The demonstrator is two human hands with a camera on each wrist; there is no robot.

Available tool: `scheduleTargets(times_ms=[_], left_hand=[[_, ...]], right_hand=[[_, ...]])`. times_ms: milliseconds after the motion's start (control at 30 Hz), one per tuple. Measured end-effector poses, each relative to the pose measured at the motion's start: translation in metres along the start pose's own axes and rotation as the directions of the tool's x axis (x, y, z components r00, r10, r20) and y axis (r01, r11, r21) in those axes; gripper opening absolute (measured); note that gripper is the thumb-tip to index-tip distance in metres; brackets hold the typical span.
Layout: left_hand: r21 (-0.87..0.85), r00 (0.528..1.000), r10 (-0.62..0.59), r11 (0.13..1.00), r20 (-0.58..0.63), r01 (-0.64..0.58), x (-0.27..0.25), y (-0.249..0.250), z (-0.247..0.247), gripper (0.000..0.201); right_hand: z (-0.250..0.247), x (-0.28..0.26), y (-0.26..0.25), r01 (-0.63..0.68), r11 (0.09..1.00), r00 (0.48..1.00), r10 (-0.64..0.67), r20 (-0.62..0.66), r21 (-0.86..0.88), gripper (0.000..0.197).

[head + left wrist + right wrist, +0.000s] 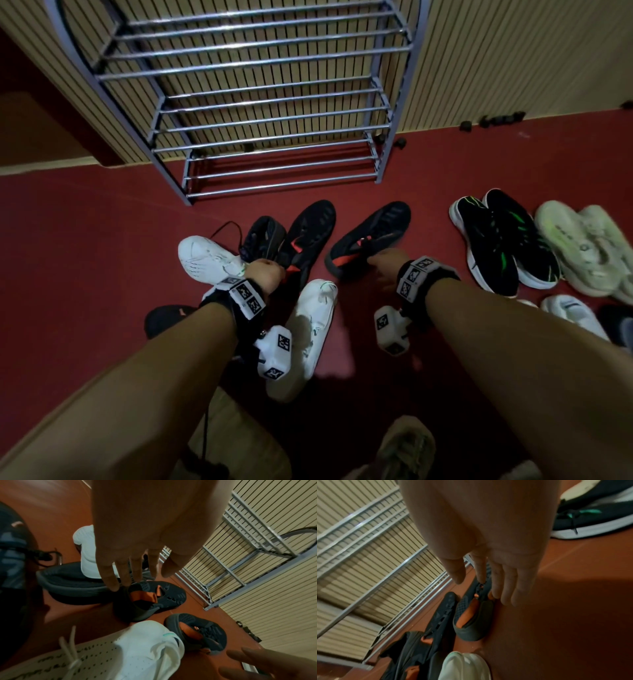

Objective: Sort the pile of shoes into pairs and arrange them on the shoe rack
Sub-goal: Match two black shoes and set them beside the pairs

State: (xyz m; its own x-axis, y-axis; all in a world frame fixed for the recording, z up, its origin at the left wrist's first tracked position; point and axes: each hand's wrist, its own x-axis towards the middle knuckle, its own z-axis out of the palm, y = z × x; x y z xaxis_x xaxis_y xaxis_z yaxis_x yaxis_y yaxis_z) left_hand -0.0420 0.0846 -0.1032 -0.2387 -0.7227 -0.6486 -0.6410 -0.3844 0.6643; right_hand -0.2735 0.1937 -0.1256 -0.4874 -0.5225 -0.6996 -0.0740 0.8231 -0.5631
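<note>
Head view: left hand [265, 274] and right hand [385, 262], fingers extended, each touch one dark orange-lined shoe [310, 236] [371, 233] on floor near rack [274, 102] foot, unclamped; pairing step; next: grip heels, lift together.

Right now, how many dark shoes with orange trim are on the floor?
2: one under the left hand, one at the right hand, both before the rack. More may be hidden.
</note>
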Motion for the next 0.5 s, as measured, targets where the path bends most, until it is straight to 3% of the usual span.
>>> scheduleTargets(times_ms=[167, 333, 500], left_hand=[[0.028, 0.998, -0.065, 0.998, 0.008, 0.065, 0.036, -0.021, 0.008, 0.009], [0.021, 0.997, -0.077, 0.997, -0.021, 0.077, 0.019, -0.002, 0.017, 0.026], [0.037, 0.994, -0.1, 0.994, -0.038, 0.102, 0.035, -0.004, 0.022, 0.024]], right_hand=[[0.019, 0.019, 0.006, -0.041, 0.999, 0.999, 0.04, 0.019, 0.028, 0.045], [0.033, 0.043, 0.018, -0.135, 0.979, 0.991, 0.134, 0.014, 0.155, 0.052], [0.041, 0.05, 0.014, -0.183, 0.957, 0.983, 0.185, 0.013, 0.225, 0.055]])
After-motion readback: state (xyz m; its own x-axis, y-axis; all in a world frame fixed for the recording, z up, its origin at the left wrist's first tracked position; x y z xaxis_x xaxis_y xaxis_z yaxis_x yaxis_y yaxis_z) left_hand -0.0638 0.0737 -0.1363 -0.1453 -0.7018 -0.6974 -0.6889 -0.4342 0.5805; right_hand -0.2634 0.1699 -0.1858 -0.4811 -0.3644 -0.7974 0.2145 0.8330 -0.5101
